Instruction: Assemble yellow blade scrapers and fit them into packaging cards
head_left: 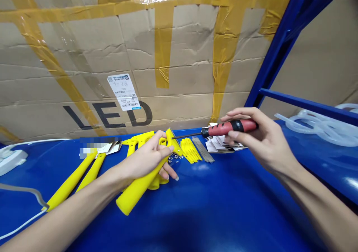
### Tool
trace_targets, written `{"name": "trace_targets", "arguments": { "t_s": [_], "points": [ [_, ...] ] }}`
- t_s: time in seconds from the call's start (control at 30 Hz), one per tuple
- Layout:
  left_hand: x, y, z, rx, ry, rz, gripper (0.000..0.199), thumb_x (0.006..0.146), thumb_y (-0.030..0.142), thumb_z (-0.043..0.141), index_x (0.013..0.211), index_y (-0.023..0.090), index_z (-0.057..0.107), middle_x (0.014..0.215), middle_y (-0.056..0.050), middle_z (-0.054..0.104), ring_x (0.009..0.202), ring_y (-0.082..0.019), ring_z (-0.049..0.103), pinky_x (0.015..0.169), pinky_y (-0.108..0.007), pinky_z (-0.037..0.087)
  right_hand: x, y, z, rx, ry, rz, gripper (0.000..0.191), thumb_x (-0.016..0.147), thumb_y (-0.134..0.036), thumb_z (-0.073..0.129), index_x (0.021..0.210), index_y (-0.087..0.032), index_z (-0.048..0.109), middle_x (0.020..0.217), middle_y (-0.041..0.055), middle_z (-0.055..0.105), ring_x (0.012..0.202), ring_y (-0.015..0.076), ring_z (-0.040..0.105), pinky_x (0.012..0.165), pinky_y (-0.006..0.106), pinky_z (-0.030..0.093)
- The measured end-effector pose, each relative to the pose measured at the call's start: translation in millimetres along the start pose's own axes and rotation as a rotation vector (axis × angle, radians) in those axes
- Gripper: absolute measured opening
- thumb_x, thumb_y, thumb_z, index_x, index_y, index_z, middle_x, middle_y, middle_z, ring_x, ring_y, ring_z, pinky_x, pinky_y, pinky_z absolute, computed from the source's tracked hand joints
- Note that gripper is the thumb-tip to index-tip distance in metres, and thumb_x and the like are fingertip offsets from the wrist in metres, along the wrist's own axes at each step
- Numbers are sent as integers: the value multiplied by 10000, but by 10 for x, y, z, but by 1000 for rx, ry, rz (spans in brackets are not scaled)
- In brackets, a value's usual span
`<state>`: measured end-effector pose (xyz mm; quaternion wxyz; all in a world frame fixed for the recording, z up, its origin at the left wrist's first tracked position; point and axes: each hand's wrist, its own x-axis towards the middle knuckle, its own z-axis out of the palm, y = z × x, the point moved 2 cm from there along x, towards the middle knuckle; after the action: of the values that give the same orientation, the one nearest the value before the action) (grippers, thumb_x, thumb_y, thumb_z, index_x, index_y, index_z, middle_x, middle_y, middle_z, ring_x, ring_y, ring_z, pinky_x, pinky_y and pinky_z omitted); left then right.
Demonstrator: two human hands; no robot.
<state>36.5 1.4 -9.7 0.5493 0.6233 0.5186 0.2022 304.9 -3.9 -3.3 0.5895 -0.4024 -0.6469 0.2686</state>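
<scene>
My left hand (152, 153) is closed around a yellow plastic tool handle (134, 198), which slants with its thick end towards me. In my right hand (265, 140) is a screwdriver (229, 128) with a red and black grip, held level by the fingertips. Its shaft points left and the tip meets the upper end of the handle; whether it sits in a screw I cannot tell. More yellow handles (142, 137) lie behind and beneath my left hand. Small screws and nuts (176, 158) are scattered just right of it.
Yellow strips (190, 150), grey metal strips (203, 150) and folded white cards (219, 143) lie along the back. Two yellow tools (74, 177) with cards rest at left, near a cable (25, 187). A taped carton (184, 58) and blue frame (275, 54) stand behind; clear tubing (321, 127) lies right.
</scene>
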Motion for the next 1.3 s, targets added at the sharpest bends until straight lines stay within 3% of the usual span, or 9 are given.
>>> {"name": "trace_targets", "arguments": {
  "t_s": [0.1,0.23,0.33,0.47,0.77,0.9,1.03,1.17,1.3],
  "points": [
    [27,-19,-11,11,-9,1,373,1020,388,483,1307,221,313,681,-84,771,567,-155,713,539,-195,482,4,39,-11,-4,-8,78,206,935,-428,643,1003,-239,690,714,-6,671,371,95,508,366,251,412],
    [45,-27,-22,21,-8,-1,385,1019,405,477,1316,224,311,681,-91,773,594,-164,724,550,-197,481,-3,19,-15,25,-7,2,240,843,-367,761,1049,-259,703,1028,40,727,515,122,620,468,286,525],
    [24,-5,-25,38,15,2,406,1019,403,480,1336,223,301,692,-97,776,567,-158,709,538,-195,469,-17,6,9,-34,-17,49,210,915,-419,670,1016,-240,710,916,44,732,432,109,561,396,276,467],
    [-20,11,-6,55,20,4,451,1021,415,465,1374,214,270,714,-106,780,571,-162,700,510,-196,453,-25,-19,40,-87,47,-27,325,830,-380,773,1114,-272,658,1118,60,716,610,151,645,505,298,530],
    [19,-55,55,64,-23,-18,577,1001,433,495,1437,225,179,713,-83,777,518,-163,659,477,-205,432,-28,-63,-2,-74,34,-80,158,904,-374,687,1014,-260,681,951,42,733,477,117,554,416,280,445],
    [-9,-8,32,46,-20,2,507,1008,408,489,1395,203,233,721,-99,778,527,-149,650,511,-208,441,-32,-92,-2,-71,51,-124,235,863,-364,746,1068,-273,678,1109,48,728,579,135,627,492,291,515],
    [-8,-5,18,21,-15,-9,514,1003,403,500,1397,187,252,727,-103,782,527,-145,637,513,-213,439,-25,-68,-3,-121,40,-20,195,938,-425,648,1015,-252,695,873,29,739,413,94,521,384,261,432],
    [5,-32,27,15,-23,-9,643,992,443,515,1472,167,187,732,-96,781,547,-166,668,529,-238,465,-25,-68,-10,-36,17,-86,350,832,-360,777,1148,-292,643,1176,51,720,654,164,683,505,291,544],
    [-6,-43,27,35,-8,-13,820,978,479,534,1549,176,29,728,-65,777,589,-181,693,572,-257,504,-37,-52,-12,-78,12,5,194,923,-423,664,1017,-253,678,939,51,750,440,119,564,380,279,454]
  ]
}}
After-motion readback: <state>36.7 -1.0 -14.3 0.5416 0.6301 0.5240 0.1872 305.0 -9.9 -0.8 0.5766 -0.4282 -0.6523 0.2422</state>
